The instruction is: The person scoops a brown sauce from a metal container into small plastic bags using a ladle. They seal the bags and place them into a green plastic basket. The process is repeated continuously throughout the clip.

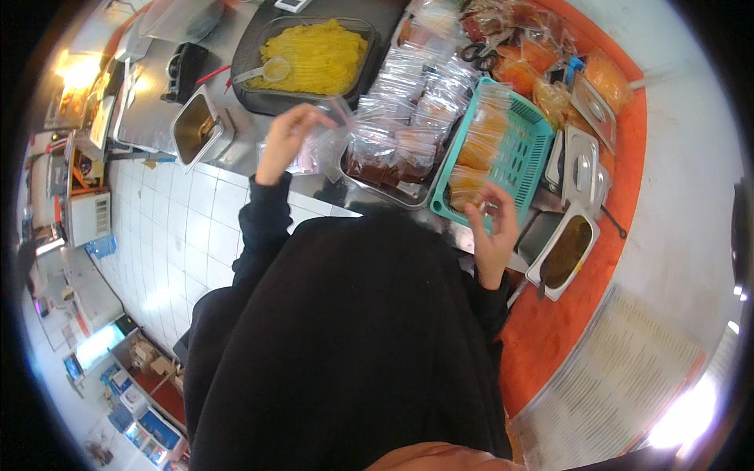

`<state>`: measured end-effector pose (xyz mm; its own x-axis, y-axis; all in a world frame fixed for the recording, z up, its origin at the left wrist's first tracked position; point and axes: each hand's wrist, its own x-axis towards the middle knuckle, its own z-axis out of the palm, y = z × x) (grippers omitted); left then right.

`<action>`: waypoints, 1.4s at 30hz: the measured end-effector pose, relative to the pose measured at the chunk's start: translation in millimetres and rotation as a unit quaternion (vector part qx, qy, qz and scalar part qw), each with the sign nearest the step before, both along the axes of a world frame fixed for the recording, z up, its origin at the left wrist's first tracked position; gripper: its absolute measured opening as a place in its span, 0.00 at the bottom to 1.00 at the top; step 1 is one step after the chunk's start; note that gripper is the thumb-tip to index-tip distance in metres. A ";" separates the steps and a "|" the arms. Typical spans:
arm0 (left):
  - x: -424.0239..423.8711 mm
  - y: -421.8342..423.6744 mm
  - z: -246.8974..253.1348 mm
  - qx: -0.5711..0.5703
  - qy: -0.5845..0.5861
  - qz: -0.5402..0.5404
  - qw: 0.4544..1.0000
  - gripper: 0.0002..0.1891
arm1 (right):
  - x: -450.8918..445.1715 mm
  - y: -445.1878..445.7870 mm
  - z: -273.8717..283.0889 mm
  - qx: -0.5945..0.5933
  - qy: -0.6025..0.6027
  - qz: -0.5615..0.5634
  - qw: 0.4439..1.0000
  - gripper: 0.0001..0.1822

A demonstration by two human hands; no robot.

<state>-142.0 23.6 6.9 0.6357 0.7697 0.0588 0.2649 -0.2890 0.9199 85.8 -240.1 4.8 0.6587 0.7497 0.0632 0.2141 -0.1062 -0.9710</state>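
My left hand pinches an empty clear zip bag by its edge. More flat zip bags lie on the steel counter just below it. Over the near end of a teal plastic basket is my right hand, fingers apart and holding nothing. A row of zip bags with orange-yellow filling fills the basket's left side. Between my hands, a clear tray carries zip bags of dark red-brown filling. Beyond the left hand, a tub of yellow crumbly food has a clear scoop in it.
A steel pan stands at the counter's left edge, near a black tape dispenser. To the right are metal lids and a pan of brown sauce with a spoon. Black-handled scissors lie among filled bags at the back.
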 end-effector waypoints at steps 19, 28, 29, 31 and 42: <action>158.0 -163.7 37.4 -0.138 -0.043 -0.253 0.957 0.11 | 5.2 -31.1 27.7 -0.006 -0.043 -0.166 0.985 0.07; 150.7 -156.2 19.6 -0.252 -0.038 -0.284 0.924 0.08 | 5.3 -38.4 38.2 0.014 0.087 -0.099 0.991 0.06; 149.1 -158.1 19.0 -0.271 -0.047 -0.274 0.922 0.08 | 4.4 -37.8 33.7 0.024 0.101 -0.101 0.990 0.06; 149.8 -165.1 19.9 -0.244 -0.053 -0.247 0.936 0.08 | 2.5 -35.7 22.5 0.042 0.126 -0.105 0.986 0.06; 172.9 -168.1 -2.9 0.285 -0.049 -0.276 0.917 0.06 | -14.6 -21.5 -0.6 -0.023 -0.160 -0.249 0.955 0.07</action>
<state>30.9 -144.5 4.0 0.8899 0.1584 0.4279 -0.1421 -0.7949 0.5899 71.3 -261.6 4.2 0.8868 0.3560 0.2948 0.4103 -0.3126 -0.8567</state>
